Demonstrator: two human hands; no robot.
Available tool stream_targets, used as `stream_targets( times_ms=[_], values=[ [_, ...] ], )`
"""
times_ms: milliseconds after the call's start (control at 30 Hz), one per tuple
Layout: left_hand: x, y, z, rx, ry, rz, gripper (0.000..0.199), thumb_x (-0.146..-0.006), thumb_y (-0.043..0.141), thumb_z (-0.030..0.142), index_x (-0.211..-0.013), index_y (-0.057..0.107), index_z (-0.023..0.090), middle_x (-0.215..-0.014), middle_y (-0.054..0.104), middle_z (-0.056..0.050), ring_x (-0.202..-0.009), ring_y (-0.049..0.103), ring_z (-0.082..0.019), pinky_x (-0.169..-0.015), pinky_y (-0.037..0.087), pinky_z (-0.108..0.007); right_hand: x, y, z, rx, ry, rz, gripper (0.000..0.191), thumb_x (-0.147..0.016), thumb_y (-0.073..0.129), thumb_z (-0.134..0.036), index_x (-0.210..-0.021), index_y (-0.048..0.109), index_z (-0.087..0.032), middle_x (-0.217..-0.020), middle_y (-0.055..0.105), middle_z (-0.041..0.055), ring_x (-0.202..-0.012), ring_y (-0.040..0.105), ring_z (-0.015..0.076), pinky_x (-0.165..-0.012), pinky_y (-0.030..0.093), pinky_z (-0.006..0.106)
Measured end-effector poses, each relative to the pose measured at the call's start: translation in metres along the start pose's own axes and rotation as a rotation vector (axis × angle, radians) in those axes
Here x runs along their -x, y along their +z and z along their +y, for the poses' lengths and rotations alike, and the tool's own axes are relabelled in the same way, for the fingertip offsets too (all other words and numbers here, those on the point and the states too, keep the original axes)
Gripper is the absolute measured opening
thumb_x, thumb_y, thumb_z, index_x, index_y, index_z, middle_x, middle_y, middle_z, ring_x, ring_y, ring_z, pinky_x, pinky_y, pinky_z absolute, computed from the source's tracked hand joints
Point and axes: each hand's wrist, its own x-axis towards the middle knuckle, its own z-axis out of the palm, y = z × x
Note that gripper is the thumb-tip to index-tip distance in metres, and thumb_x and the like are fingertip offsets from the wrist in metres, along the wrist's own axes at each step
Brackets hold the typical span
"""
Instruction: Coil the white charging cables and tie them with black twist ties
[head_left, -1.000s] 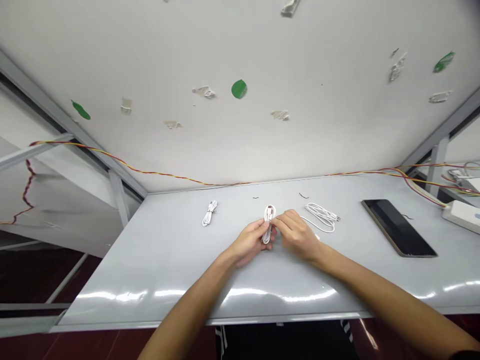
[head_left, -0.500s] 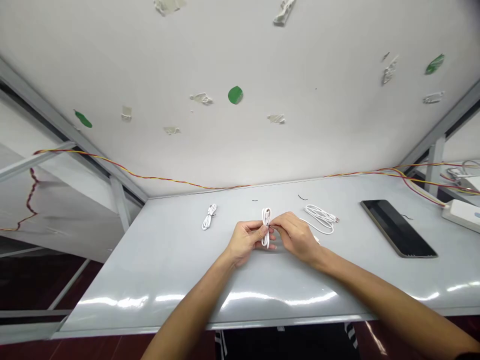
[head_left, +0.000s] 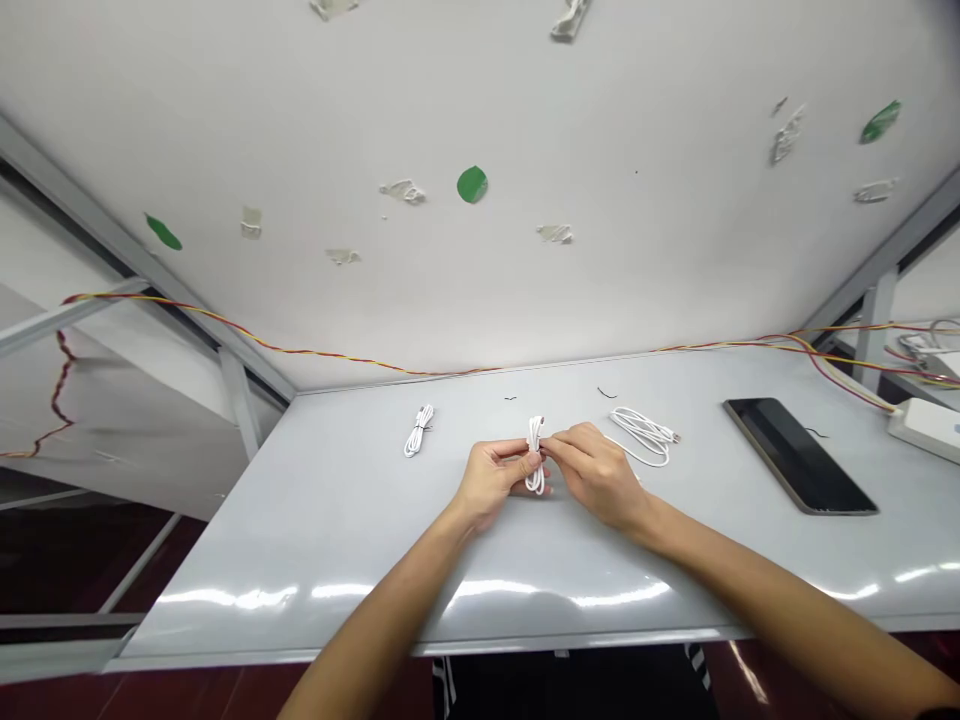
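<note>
Upright between thumb and fingers of my left hand (head_left: 484,485) is a folded white USB cable (head_left: 535,482), held just above the table. My right hand (head_left: 600,472) is closed in a pinch at the middle of that bundle, on a thin black twist tie that its fingertips now mostly hide. To the left lies another white cable bundle (head_left: 419,432), bound around its middle with a black tie. A loosely coiled white cable (head_left: 646,432) rests right of my right hand, with its plug pointing right.
Loose black twist ties (head_left: 606,393) lie toward the back of the grey table (head_left: 337,530). A black tablet-like device (head_left: 799,455) lies at right, near a white power strip (head_left: 926,428). Twisted red and yellow wires (head_left: 322,352) run along the white back panel.
My right fingertips have shifted slightly up against the cable bundle, and the tie between them shows less. The bundle has turned a little in my left hand.
</note>
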Motion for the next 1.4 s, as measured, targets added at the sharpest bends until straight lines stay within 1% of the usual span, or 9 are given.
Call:
stream_targets(
  times_ms=[233,533,633,700,833,1000,1133,1267,1400],
  values=[
    [-0.004,-0.002,-0.009,-0.075,0.057,0.004,0.045,-0.067,0.085,0.037,-0.101,0.069,0.013,-0.074,0.07,-0.005,-0.064,0.066,-0.018,-0.073,0.059,-0.043,-0.003,-0.002,0.0,-0.069,0.119,-0.04,0.023,-0.093,0.051,-0.009,-0.095,0.07,-0.02,-0.087,0.072,0.0048,-0.076,0.065,0.0167,-0.069,0.053,0.03],
    [-0.003,-0.003,-0.007,-0.517,0.412,0.111,0.026,-0.073,0.08,0.032,-0.095,0.075,0.021,-0.102,0.059,-0.007,-0.096,0.057,-0.02,-0.085,0.051,-0.035,-0.006,-0.007,-0.002,-0.161,0.235,-0.15,0.025,-0.087,0.049,-0.007,-0.084,0.07,-0.019,-0.078,0.07,0.0051,-0.073,0.063,0.0184,-0.068,0.05,0.032],
    [-0.001,-0.005,-0.007,-0.746,0.524,0.16,0.023,-0.077,0.076,0.033,-0.099,0.078,0.028,-0.086,0.055,-0.004,-0.081,0.053,-0.017,-0.08,0.047,-0.032,-0.011,-0.011,-0.003,-0.219,0.319,-0.199,0.022,-0.082,0.051,-0.007,-0.072,0.068,-0.018,-0.066,0.065,0.0021,-0.061,0.057,0.0154,-0.059,0.045,0.029],
    [0.0,-0.007,-0.011,-0.829,0.562,0.116,0.025,-0.083,0.069,0.033,-0.106,0.078,0.03,-0.074,0.054,-0.002,-0.068,0.049,-0.015,-0.071,0.044,-0.029,-0.015,-0.016,-0.001,-0.262,0.358,-0.249,0.021,-0.076,0.053,-0.005,-0.069,0.068,-0.018,-0.064,0.065,0.0012,-0.058,0.056,0.0145,-0.057,0.044,0.027],
    [0.003,-0.008,-0.012,-0.848,0.556,0.022,0.029,-0.087,0.061,0.03,-0.113,0.075,0.028,-0.069,0.063,-0.002,-0.059,0.049,-0.014,-0.066,0.043,-0.028,-0.022,-0.024,0.003,-0.373,0.485,-0.365,0.022,-0.068,0.055,-0.006,-0.073,0.072,-0.018,-0.067,0.07,0.002,-0.06,0.059,0.0161,-0.058,0.046,0.028],
    [0.009,-0.002,0.001,-0.658,0.392,-0.141,0.032,-0.086,0.061,0.033,-0.112,0.075,0.021,-0.104,0.071,-0.01,-0.083,0.063,-0.019,-0.065,0.047,-0.025,-0.022,-0.024,0.006,-0.414,0.577,-0.397,0.017,-0.077,0.057,-0.017,-0.076,0.073,-0.018,-0.068,0.071,0.0022,-0.06,0.06,0.0159,-0.058,0.047,0.028],
    [0.009,0.004,0.002,-0.619,0.346,-0.035,0.029,-0.086,0.064,0.04,-0.105,0.072,0.019,-0.104,0.07,-0.01,-0.089,0.064,-0.02,-0.068,0.05,-0.026,-0.019,-0.021,0.003,-0.382,0.521,-0.378,0.017,-0.077,0.056,-0.015,-0.072,0.072,-0.018,-0.067,0.07,0.0016,-0.059,0.058,0.0149,-0.058,0.045,0.027],
    [0.006,0.004,-0.004,-0.718,0.437,0.095,0.057,-0.08,0.072,0.035,-0.134,0.054,0.027,-0.1,0.071,-0.006,-0.093,0.06,-0.021,-0.081,0.05,-0.033,-0.019,-0.019,0.0,-0.362,0.532,-0.382,0.018,-0.076,0.056,-0.013,-0.069,0.071,-0.019,-0.067,0.07,0.0014,-0.057,0.057,0.0142,-0.057,0.044,0.027],
    [0.007,0.0,-0.005,-0.808,0.51,0.023,0.035,-0.086,0.064,0.029,-0.121,0.066,0.029,-0.101,0.07,-0.006,-0.087,0.058,-0.021,-0.084,0.048,-0.036,-0.018,-0.016,0.004,-0.365,0.586,-0.408,0.015,-0.077,0.059,-0.019,-0.067,0.07,-0.017,-0.062,0.067,0.001,-0.056,0.055,0.0145,-0.055,0.043,0.027]
  ],
)
